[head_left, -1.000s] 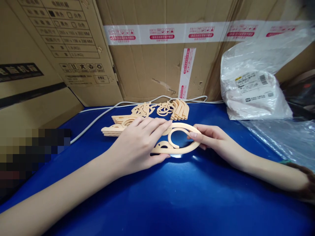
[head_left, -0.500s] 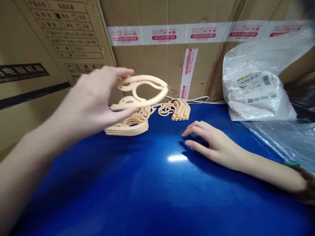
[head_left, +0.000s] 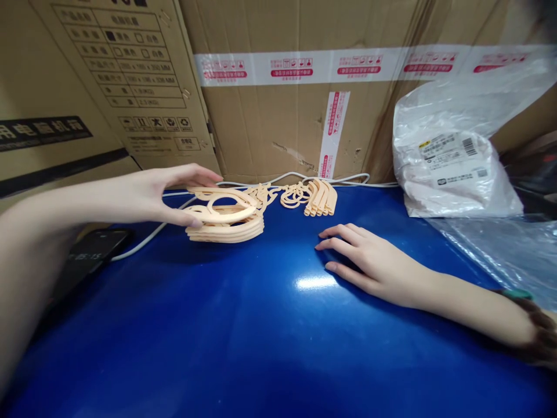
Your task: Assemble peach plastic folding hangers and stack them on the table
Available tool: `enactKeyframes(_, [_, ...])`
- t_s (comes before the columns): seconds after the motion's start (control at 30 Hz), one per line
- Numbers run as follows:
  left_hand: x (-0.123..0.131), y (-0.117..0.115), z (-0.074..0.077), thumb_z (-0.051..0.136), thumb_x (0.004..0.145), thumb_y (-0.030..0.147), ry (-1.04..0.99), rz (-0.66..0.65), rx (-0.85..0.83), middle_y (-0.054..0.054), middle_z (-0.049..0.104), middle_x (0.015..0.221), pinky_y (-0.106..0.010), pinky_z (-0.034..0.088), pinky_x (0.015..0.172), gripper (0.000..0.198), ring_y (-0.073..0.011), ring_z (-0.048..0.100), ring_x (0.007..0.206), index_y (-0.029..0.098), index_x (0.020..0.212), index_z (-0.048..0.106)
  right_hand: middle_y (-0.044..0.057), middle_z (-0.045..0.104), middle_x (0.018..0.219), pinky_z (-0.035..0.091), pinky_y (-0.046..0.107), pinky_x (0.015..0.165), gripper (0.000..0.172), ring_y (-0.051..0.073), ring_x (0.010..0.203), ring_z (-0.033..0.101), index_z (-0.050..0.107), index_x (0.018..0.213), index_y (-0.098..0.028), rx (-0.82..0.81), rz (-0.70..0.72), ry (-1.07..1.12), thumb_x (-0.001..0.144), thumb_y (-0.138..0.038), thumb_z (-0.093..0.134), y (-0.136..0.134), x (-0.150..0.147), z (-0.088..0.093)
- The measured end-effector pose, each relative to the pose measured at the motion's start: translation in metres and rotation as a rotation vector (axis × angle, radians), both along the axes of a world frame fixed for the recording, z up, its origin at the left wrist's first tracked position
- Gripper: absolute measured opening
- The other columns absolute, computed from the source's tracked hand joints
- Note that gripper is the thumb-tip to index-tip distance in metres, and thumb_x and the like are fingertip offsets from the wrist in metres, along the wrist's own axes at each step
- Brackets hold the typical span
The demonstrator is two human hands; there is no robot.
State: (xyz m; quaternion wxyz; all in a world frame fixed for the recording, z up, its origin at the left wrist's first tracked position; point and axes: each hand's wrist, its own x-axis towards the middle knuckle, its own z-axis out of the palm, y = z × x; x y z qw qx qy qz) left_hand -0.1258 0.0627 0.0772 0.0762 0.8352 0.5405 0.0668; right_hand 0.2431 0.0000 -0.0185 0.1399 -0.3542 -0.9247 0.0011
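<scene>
My left hand (head_left: 152, 194) grips a beige plastic folding clothes hanger (head_left: 232, 216), folded up, by its left end between thumb and fingers. This hanger lies level on or just over a stack of similar folded hangers (head_left: 226, 234); whether it touches them I cannot tell. Behind the stack are loose beige hook-shaped pieces (head_left: 261, 197). To their right lie more ring-like hooks (head_left: 293, 195) and a row of curved beige hanger arms (head_left: 321, 198). My right hand (head_left: 365, 258) rests on the blue table with fingers apart and nothing in it.
The blue tabletop (head_left: 261, 337) ends against large cardboard boxes (head_left: 278, 128). A white plastic bag (head_left: 456, 168) with a label stands at the back right, beside clear plastic film (head_left: 509, 249). A phone (head_left: 93, 252) and a white cable (head_left: 148, 237) lie at the left.
My left hand has lowered the folded hanger from the air down to the stack, moving down and left. My right hand has barely shifted, its fingers a little more spread.
</scene>
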Motion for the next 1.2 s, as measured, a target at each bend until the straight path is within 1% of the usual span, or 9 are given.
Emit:
enactKeyframes(0.1, [-0.001, 0.003, -0.004, 0.068, 0.068, 0.059, -0.001, -0.013, -0.035, 0.007, 0.054, 0.134, -0.03, 0.039, 0.102, 0.072, -0.0206, 0.052, 0.12, 0.038, 0.132, 0.044, 0.012, 0.053, 0.124, 0.044, 0.042, 0.095, 0.03, 0.024, 0.11, 0.051, 0.056, 0.117, -0.019, 0.008, 0.001, -0.012, 0.097, -0.035, 0.041, 0.0, -0.001, 0.0])
enactKeyframes(0.27, [-0.003, 0.008, -0.012, 0.067, 0.07, 0.057, -0.003, -0.031, -0.078, 0.006, 0.05, 0.138, -0.03, 0.036, 0.105, 0.072, -0.0196, 0.049, 0.123, 0.038, 0.134, 0.04, 0.011, 0.053, 0.124, 0.043, 0.041, 0.095, 0.03, 0.023, 0.111, 0.051, 0.056, 0.118, -0.019, 0.009, 0.006, -0.017, 0.097, -0.035, 0.04, 0.0, -0.001, 0.001])
enactKeyframes(0.47, [-0.002, 0.011, -0.019, 0.065, 0.071, 0.057, 0.037, -0.036, -0.089, 0.005, 0.052, 0.137, -0.027, 0.038, 0.102, 0.072, -0.0196, 0.051, 0.121, 0.035, 0.135, 0.04, 0.011, 0.053, 0.124, 0.043, 0.041, 0.095, 0.031, 0.023, 0.11, 0.051, 0.056, 0.118, -0.018, 0.008, 0.002, -0.027, 0.098, -0.036, 0.039, 0.0, -0.001, 0.0])
enactKeyframes(0.6, [0.001, 0.011, -0.02, 0.065, 0.071, 0.058, 0.042, -0.037, -0.087, 0.006, 0.053, 0.135, -0.026, 0.04, 0.099, 0.07, -0.0196, 0.053, 0.119, 0.036, 0.132, 0.042, 0.011, 0.053, 0.124, 0.043, 0.041, 0.095, 0.031, 0.023, 0.11, 0.051, 0.056, 0.118, -0.018, 0.008, 0.003, -0.03, 0.098, -0.035, 0.039, 0.0, -0.001, 0.0])
enactKeyframes(0.73, [0.003, 0.01, -0.02, 0.065, 0.072, 0.055, 0.037, -0.049, -0.082, 0.006, 0.053, 0.134, -0.026, 0.04, 0.099, 0.066, -0.0192, 0.053, 0.119, 0.036, 0.131, 0.043, 0.012, 0.053, 0.124, 0.043, 0.042, 0.096, 0.032, 0.023, 0.111, 0.051, 0.056, 0.118, -0.018, 0.007, 0.0, -0.027, 0.098, -0.035, 0.039, 0.0, -0.001, 0.001])
enactKeyframes(0.93, [0.007, 0.008, -0.017, 0.063, 0.073, 0.053, 0.051, -0.04, -0.097, 0.001, 0.051, 0.137, -0.029, 0.04, 0.1, 0.066, -0.0218, 0.052, 0.119, 0.031, 0.132, 0.043, 0.012, 0.054, 0.124, 0.045, 0.043, 0.094, 0.03, 0.024, 0.11, 0.052, 0.056, 0.117, -0.019, 0.017, 0.008, -0.014, 0.097, -0.035, 0.041, 0.0, 0.0, 0.001])
enactKeyframes(1.03, [0.008, 0.007, -0.016, 0.063, 0.075, 0.053, 0.063, -0.032, -0.112, 0.001, 0.05, 0.138, -0.03, 0.038, 0.101, 0.065, -0.0219, 0.05, 0.12, 0.032, 0.132, 0.042, 0.013, 0.054, 0.123, 0.045, 0.044, 0.094, 0.03, 0.025, 0.11, 0.053, 0.057, 0.117, -0.019, 0.023, 0.013, -0.014, 0.097, -0.034, 0.04, 0.0, 0.0, 0.001])
enactKeyframes(1.2, [0.008, 0.008, -0.017, 0.063, 0.075, 0.055, 0.077, -0.041, -0.105, 0.003, 0.049, 0.138, -0.026, 0.039, 0.099, 0.066, -0.021, 0.051, 0.12, 0.034, 0.133, 0.041, 0.013, 0.055, 0.123, 0.046, 0.044, 0.093, 0.03, 0.025, 0.108, 0.053, 0.057, 0.117, -0.018, 0.026, 0.017, -0.01, 0.097, -0.034, 0.04, 0.0, -0.001, 0.001])
